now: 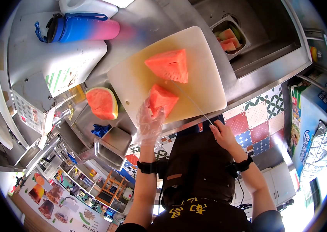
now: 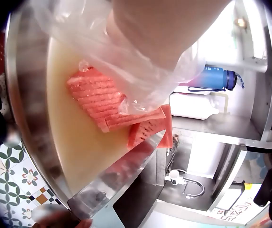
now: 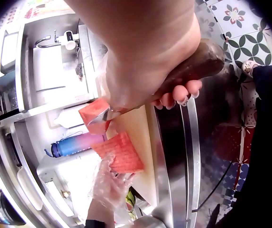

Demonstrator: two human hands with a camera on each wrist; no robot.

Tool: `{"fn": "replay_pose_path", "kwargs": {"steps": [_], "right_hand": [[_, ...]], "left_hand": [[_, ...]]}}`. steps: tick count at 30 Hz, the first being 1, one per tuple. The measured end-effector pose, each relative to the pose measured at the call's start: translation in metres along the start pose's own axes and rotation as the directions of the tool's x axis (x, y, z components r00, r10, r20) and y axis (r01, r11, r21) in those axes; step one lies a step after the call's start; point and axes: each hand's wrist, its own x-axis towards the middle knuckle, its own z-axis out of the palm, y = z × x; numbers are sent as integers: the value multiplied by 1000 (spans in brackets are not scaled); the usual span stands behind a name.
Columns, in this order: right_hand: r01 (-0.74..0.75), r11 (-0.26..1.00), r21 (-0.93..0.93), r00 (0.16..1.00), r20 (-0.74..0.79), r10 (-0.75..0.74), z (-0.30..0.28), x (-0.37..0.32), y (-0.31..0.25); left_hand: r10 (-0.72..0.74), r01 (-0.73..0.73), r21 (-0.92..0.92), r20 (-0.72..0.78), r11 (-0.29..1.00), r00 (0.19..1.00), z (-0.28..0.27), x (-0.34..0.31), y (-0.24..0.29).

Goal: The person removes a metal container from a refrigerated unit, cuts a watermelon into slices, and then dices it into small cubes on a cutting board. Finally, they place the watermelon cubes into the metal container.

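Observation:
My left hand (image 1: 150,123), in a clear plastic glove, grips a peeled watermelon block (image 1: 164,99) near the cutting board's (image 1: 208,83) front edge. Parallel cuts run across this block (image 2: 91,95) in the left wrist view. A brown-handled knife (image 3: 207,61) is in my right hand (image 1: 224,136), fingers wrapped round the handle. Its blade (image 2: 126,171) slants over the board, tip near a second, larger peeled watermelon wedge (image 1: 169,65) behind the block. Left of the board lies a watermelon piece with rind (image 1: 101,103).
A blue and pink bottle (image 1: 84,29) lies at the back left. Watermelon scraps sit in a steel pan (image 1: 242,45) in the sink (image 1: 269,36) at right. A steel container (image 1: 111,150) and blue cloth (image 1: 100,130) are at the front left.

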Motion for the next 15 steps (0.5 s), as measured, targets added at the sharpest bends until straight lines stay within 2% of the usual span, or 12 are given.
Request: {"fn": "replay_pose_path", "kwargs": {"steps": [4, 7, 10, 15], "right_hand": [[0, 1000, -12, 1000, 12, 0, -5, 5, 2], [-17, 999, -30, 999, 32, 18, -6, 9, -1], [-20, 998, -53, 999, 41, 23, -5, 9, -6], [23, 997, -73, 999, 33, -21, -1, 8, -11]], "left_hand": [[57, -58, -17, -71, 998, 996, 8, -1, -7], [-55, 54, -33, -34, 998, 998, 6, -1, 3], [-121, 128, 141, -59, 982, 991, 5, 0, 31], [-45, 45, 81, -6, 996, 999, 1, 1, 18]]}}
